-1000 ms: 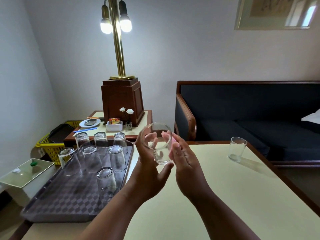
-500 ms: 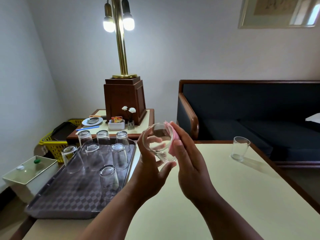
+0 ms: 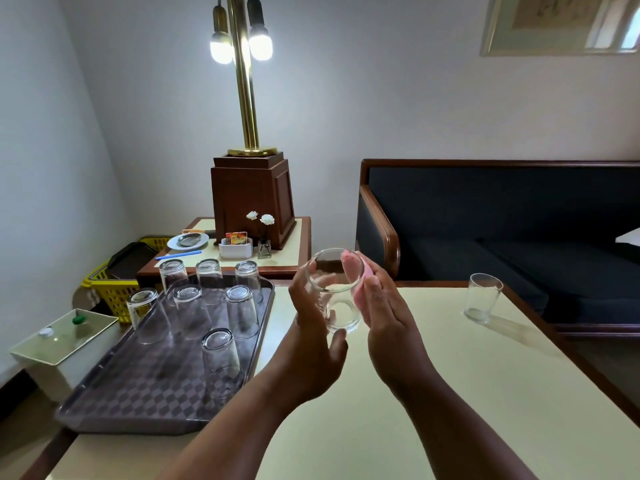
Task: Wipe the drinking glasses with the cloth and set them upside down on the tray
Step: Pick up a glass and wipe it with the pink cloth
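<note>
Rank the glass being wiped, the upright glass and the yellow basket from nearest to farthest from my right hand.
1. Glass being wiped: against the right hand, with the pink cloth.
2. Upright glass: on the table, to the right.
3. Yellow basket: far left, past the tray.

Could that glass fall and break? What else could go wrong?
It might. The left hand holds the glass in the air while the right hand presses the pink cloth on its rim; a slip could drop it onto the table. Seven upside-down glasses crowd the tray, so setting this one down could knock one. The upright glass near the table's far edge could get bumped off.
</note>
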`<state>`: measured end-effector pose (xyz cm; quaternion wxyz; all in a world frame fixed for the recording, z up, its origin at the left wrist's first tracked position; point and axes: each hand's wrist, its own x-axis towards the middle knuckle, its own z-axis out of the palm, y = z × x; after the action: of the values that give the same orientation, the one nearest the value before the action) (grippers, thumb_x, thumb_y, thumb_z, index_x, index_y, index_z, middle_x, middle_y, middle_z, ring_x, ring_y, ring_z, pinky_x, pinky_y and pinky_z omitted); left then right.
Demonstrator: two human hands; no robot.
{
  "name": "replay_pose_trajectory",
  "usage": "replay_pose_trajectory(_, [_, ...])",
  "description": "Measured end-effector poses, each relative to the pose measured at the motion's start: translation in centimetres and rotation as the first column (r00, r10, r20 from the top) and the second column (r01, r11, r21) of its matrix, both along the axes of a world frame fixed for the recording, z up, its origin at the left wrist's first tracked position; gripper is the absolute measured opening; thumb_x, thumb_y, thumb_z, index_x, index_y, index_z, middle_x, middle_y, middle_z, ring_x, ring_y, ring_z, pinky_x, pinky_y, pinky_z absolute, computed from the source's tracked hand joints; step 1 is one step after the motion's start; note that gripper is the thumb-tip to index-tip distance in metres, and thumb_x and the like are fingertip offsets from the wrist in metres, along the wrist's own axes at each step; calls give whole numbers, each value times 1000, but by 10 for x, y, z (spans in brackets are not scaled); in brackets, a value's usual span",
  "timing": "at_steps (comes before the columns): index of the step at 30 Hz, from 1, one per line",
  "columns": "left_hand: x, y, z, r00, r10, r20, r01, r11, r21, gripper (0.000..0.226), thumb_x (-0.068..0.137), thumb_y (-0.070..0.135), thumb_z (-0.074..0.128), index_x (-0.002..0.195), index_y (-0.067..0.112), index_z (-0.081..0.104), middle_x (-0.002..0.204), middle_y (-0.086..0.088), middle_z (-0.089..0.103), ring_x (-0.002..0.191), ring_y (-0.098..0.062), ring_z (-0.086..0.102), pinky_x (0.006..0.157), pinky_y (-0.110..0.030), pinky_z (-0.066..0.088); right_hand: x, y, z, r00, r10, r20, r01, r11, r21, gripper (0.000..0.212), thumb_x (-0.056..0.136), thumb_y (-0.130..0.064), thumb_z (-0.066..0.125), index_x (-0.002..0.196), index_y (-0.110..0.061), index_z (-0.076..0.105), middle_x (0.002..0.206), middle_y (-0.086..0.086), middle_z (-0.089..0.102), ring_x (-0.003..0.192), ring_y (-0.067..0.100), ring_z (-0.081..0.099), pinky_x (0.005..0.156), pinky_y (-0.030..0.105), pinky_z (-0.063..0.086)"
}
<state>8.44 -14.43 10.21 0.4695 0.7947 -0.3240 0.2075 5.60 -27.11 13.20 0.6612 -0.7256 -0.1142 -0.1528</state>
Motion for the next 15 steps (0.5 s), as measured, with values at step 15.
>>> replay_pose_trajectory(15, [2, -1, 2, 1000, 4, -6, -4, 996, -88, 101, 81, -7, 71, 146, 14, -3, 146, -6, 39, 136, -7, 43, 102, -16, 43, -6, 7, -1, 999, -12, 53, 15, 999, -49, 44, 101, -49, 37, 144, -44, 40, 125, -46, 48, 118, -15, 51, 91, 5, 45])
